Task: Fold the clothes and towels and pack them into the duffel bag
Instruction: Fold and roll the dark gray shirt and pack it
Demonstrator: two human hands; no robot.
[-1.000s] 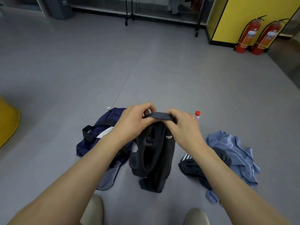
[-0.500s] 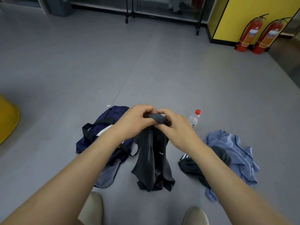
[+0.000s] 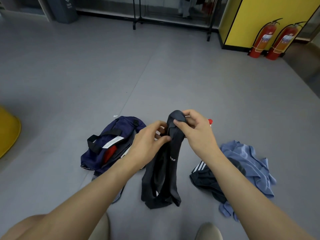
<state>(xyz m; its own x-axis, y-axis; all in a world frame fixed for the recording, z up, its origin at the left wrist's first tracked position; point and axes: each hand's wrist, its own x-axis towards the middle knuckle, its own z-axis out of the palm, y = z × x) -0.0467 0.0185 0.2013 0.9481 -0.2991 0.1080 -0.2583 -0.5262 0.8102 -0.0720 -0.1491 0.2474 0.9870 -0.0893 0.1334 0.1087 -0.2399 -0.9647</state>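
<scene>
Right hand (image 3: 195, 132): fingers curled, thumb and fingertips pinching the bunched top end of a dark grey garment (image 3: 164, 179) and holding it up. Left hand (image 3: 147, 144): just below and beside the right, thumb and curled fingers closing on the garment's left edge. The garment hangs in a long narrow drape from both hands; small white lettering shows partway down, and its lower end is crumpled at floor level, just to the right of the duffel bag (image 3: 107, 149). The duffel bag is navy, lies slumped on the grey floor (image 3: 173, 75) and is open at the top, with a black strap (image 3: 102, 137) across it, a white label (image 3: 113, 142) and something red (image 3: 110, 153) showing inside. Further right of the bag, beyond the hanging garment: a black garment with white stripes (image 3: 204, 177) in a heap, and touching it on its far side a rumpled light blue garment (image 3: 247, 170). A red bottle cap (image 3: 210, 121) shows right of the bag, behind the right hand; the rest of the bottle is hidden. Well beyond the bag, to the far right: two red fire extinguishers (image 3: 270, 40) against a yellow panel (image 3: 268, 11). Well left of the bag: part of a yellow object (image 3: 8, 130) at the frame edge. Nearer than the bag, at the bottom edge: two light shoe tips (image 3: 207, 231).
</scene>
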